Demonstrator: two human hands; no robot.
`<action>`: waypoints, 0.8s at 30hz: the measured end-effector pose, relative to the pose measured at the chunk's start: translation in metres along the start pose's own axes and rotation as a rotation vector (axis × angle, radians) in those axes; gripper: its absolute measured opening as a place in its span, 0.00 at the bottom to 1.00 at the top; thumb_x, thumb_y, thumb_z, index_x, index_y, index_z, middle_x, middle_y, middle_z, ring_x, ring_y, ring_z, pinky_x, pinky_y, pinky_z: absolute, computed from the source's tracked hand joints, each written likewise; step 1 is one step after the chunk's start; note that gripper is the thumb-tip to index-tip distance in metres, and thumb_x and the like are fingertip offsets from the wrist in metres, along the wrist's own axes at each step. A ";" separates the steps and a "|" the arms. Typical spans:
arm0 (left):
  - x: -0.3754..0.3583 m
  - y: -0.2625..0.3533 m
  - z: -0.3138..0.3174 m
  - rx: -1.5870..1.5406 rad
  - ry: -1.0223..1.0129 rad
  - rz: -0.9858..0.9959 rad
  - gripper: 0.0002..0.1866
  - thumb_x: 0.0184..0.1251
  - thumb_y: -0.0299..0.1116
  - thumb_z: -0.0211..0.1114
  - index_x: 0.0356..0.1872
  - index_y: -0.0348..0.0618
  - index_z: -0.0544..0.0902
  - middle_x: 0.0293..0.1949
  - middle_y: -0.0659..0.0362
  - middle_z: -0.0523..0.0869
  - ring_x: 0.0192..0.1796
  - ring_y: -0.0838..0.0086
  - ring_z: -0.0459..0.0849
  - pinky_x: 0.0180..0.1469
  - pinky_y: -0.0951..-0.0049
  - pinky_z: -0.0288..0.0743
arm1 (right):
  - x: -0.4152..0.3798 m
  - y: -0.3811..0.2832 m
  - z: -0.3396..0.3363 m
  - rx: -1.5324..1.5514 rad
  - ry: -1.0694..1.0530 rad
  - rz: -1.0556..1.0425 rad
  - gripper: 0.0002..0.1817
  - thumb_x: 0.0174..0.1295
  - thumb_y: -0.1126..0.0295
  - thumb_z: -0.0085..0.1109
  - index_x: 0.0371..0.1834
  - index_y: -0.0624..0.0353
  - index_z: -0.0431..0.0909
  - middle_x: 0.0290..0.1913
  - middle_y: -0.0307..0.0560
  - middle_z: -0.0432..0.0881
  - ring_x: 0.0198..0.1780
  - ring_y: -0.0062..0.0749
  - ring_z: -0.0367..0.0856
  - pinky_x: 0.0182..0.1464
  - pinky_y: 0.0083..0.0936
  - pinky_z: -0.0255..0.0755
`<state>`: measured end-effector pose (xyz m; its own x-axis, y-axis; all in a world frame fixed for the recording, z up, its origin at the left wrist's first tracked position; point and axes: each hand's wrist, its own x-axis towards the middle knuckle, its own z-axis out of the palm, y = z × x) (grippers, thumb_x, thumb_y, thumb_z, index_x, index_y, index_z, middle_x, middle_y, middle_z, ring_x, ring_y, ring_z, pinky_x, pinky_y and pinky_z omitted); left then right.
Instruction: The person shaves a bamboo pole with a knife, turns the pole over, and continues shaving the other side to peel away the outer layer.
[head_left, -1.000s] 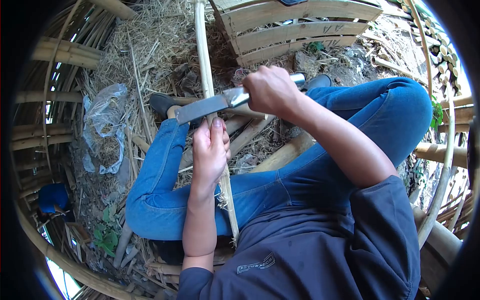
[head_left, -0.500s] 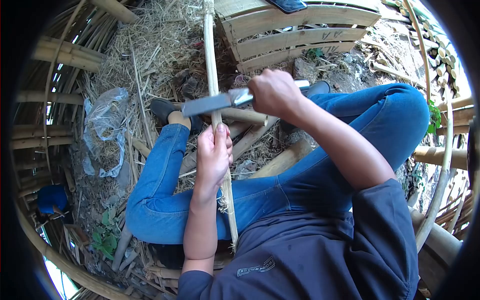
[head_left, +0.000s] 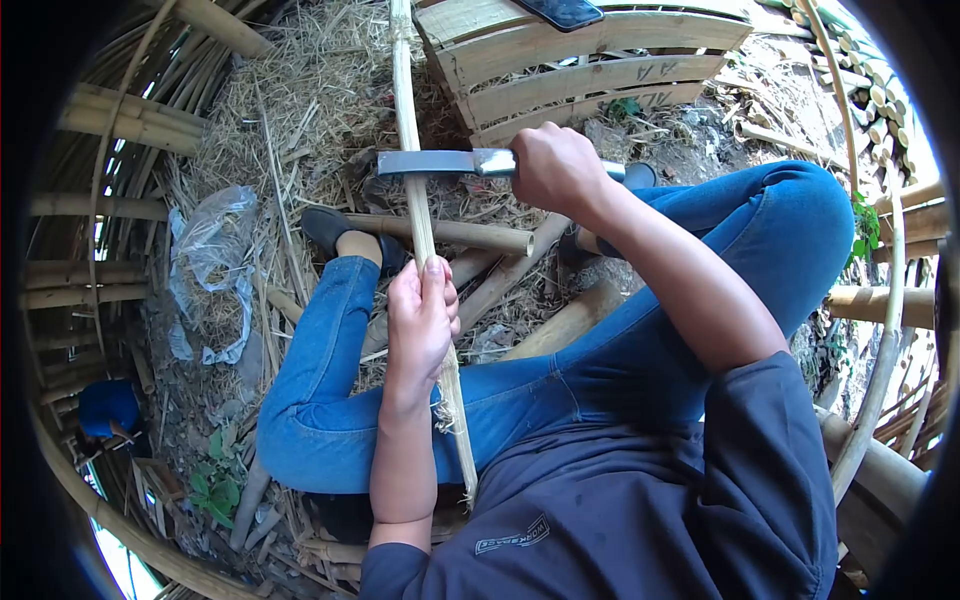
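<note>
My left hand (head_left: 422,312) is closed around a long split bamboo strip (head_left: 421,225), thumb lying along it. The strip runs from the top of the view down across my thigh to my shirt, with frayed fibres near its lower end. In my right hand (head_left: 560,170) is the handle of a knife (head_left: 428,162) with a broad, flat metal blade. That blade lies across the strip, above my left hand, pointing left. The knife's handle end sticks out to the right of my fist.
Ahead stands a slatted wooden crate (head_left: 600,75) with a phone (head_left: 560,12) on top. Bamboo pieces (head_left: 450,232) lie between my legs. A clear plastic bag (head_left: 215,260) rests on the straw at left. Cut bamboo poles (head_left: 880,95) are stacked at the far right.
My right hand and the knife have moved a little up and away along the strip, and the blade is now nearly level. The strip's upper part has shifted slightly left.
</note>
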<state>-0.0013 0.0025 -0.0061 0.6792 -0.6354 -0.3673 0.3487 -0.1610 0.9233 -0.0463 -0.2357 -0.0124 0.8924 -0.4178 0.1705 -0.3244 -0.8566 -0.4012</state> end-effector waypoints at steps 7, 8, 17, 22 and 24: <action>0.005 0.002 -0.008 -0.113 -0.052 -0.061 0.11 0.83 0.40 0.52 0.39 0.47 0.74 0.22 0.74 0.61 0.19 0.91 0.56 0.18 0.87 0.49 | -0.003 -0.013 0.005 0.004 -0.037 0.051 0.07 0.46 0.72 0.60 0.25 0.61 0.86 0.27 0.64 0.84 0.32 0.58 0.86 0.39 0.47 0.82; 0.006 0.001 -0.009 -0.119 -0.058 -0.072 0.11 0.83 0.40 0.52 0.39 0.47 0.74 0.22 0.74 0.61 0.19 0.91 0.56 0.18 0.87 0.49 | -0.003 -0.005 -0.001 0.001 -0.017 0.000 0.07 0.47 0.72 0.59 0.25 0.61 0.86 0.27 0.64 0.84 0.32 0.58 0.86 0.39 0.46 0.82; 0.005 0.004 -0.006 -0.125 -0.078 -0.072 0.11 0.84 0.41 0.51 0.40 0.47 0.73 0.22 0.73 0.60 0.19 0.91 0.55 0.18 0.87 0.49 | -0.003 -0.003 -0.010 -0.004 0.005 0.093 0.07 0.49 0.71 0.61 0.25 0.63 0.85 0.27 0.64 0.84 0.31 0.58 0.86 0.40 0.46 0.82; 0.001 0.013 -0.009 -0.177 -0.146 -0.063 0.11 0.83 0.40 0.52 0.40 0.47 0.73 0.22 0.73 0.60 0.20 0.91 0.56 0.18 0.87 0.50 | -0.002 -0.002 -0.029 0.011 0.034 0.086 0.08 0.49 0.68 0.65 0.28 0.60 0.86 0.29 0.61 0.86 0.34 0.56 0.87 0.42 0.46 0.82; -0.001 0.017 -0.008 -0.139 -0.121 -0.064 0.10 0.83 0.40 0.53 0.40 0.47 0.73 0.22 0.74 0.61 0.19 0.92 0.56 0.19 0.87 0.50 | -0.006 -0.008 -0.031 0.074 0.024 0.054 0.09 0.47 0.66 0.66 0.29 0.60 0.86 0.29 0.60 0.86 0.34 0.55 0.87 0.42 0.45 0.82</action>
<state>0.0093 0.0058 0.0094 0.5729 -0.7150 -0.4006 0.4805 -0.1030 0.8709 -0.0591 -0.2358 0.0173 0.8660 -0.4709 0.1679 -0.3473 -0.8082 -0.4756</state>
